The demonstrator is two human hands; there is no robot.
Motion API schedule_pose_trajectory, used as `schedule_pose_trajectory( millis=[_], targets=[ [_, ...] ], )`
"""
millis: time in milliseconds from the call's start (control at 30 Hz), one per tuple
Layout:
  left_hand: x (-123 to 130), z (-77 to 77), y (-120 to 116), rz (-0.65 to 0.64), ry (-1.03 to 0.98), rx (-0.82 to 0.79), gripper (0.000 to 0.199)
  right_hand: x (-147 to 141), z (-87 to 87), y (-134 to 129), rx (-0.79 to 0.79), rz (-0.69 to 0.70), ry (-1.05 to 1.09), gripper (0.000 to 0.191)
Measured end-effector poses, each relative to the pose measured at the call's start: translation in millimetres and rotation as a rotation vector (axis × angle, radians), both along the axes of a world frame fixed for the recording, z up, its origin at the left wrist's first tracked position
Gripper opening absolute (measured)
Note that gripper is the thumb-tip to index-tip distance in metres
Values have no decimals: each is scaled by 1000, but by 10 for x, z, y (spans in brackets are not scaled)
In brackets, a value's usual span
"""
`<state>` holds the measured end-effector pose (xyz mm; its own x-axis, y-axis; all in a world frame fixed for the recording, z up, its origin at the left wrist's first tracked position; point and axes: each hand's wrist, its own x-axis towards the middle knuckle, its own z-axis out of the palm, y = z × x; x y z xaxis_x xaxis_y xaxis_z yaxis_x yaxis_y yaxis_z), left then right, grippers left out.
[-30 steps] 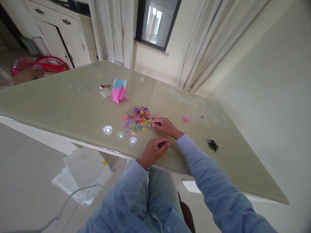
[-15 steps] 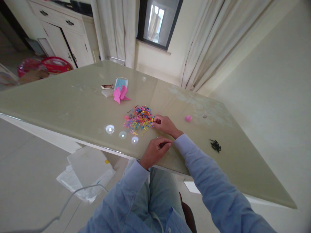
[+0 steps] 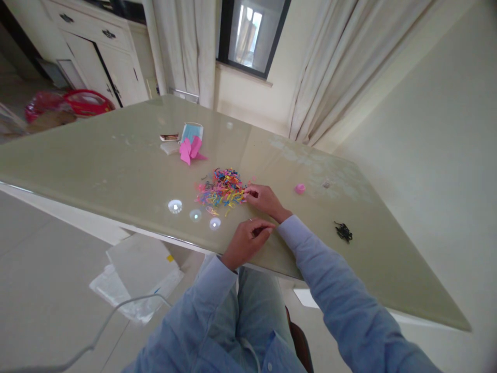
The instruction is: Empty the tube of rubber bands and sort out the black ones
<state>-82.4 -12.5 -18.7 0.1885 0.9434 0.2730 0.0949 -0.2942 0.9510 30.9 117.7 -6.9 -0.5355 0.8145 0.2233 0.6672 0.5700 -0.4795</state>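
Observation:
A loose pile of small rubber bands [image 3: 223, 187] in pink, yellow, blue and orange lies mid-table. At its right edge, my right hand [image 3: 266, 199] has thumb and forefinger pinched together, touching the outer bands; what sits between the tips is too small to tell. My left hand [image 3: 250, 238] rests closer to the table's front edge, its fingers curled and the thumb pressed against them, near my right wrist. Anything inside it is hidden. Apart from the pile, a small heap of black bands [image 3: 343, 232] lies to the right.
A small pink item [image 3: 300, 189] and a faint clear piece [image 3: 325, 184] lie right of my hands. Farther back on the glossy table [image 3: 128, 155] are a blue face mask [image 3: 192, 130], pink folded paper [image 3: 190, 148], a small printed packet [image 3: 169, 138] and a whitish piece [image 3: 170, 148].
My right fingertips have shifted slightly at the pile's edge. My left hand stays nearly still. The whole view has moved a little.

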Motion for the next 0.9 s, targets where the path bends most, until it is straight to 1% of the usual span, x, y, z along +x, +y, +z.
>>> schedule_pose_trajectory(
  millis=[133, 233, 333, 567, 667, 733, 900],
  targets=[
    [1, -1, -3, 5, 0, 5, 19, -28, 10, -25, 14, -17, -17, 20],
    [4, 2, -6, 9, -9, 17, 19, -69, 30, -20, 41, -19, -80, 21],
    [6, 3, -9, 10, -5, 26, 19, -91, 58, -9, 44, -25, -109, 27],
    [2, -16, 0, 13, -2, 31, 19, -12, 145, -54, 12, -16, 16, 39],
    [1, -28, 6, 16, 1, 30, 19, 19, 147, -50, 24, -30, 39, 41],
    [0, -33, 8, 17, 6, 26, 19, 27, 126, -27, 30, -16, 38, 40],
    [-3, -34, 3, 16, 12, 14, 20, 2, 55, 34, 0, 26, 107, 29]
  ],
)
